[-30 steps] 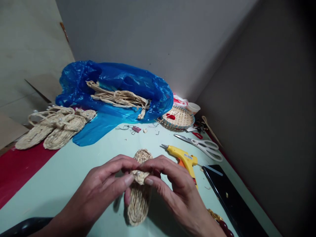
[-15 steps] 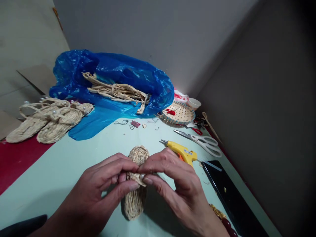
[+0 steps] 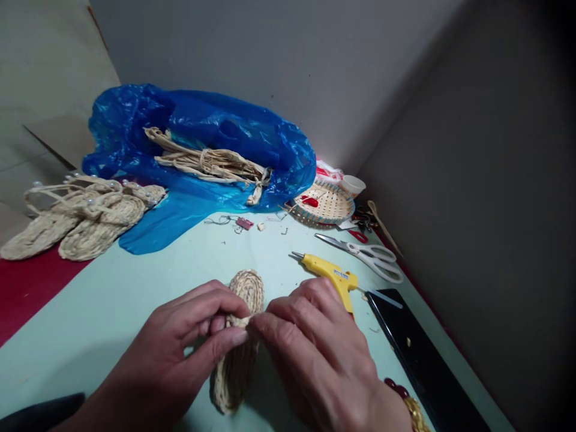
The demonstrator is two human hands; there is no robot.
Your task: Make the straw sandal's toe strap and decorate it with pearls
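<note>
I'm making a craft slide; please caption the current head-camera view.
Left hand and right hand meet at a pale woven strip over a braided sole, near a yellow glue gun and scissors.

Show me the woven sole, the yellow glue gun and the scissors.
Woven sole (image 3: pixel 236 369): head view, lower part.
Glue gun (image 3: pixel 329 272): head view, yellow body.
Scissors (image 3: pixel 356 250): head view, where handles meet.

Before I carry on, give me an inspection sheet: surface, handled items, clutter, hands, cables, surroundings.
Surface: pale green sheet, red area beyond its left edge.
Handled items: woven sole, woven strip over it.
Clutter: yellow glue gun, scissors, black slab at right; blue bag behind, beaded sandals at left.
Left hand: pinches the strip.
Right hand: fingers at the strip's right end; grip hidden.
Cables: nothing seen.
Surroundings: grey walls behind and at right.
</note>
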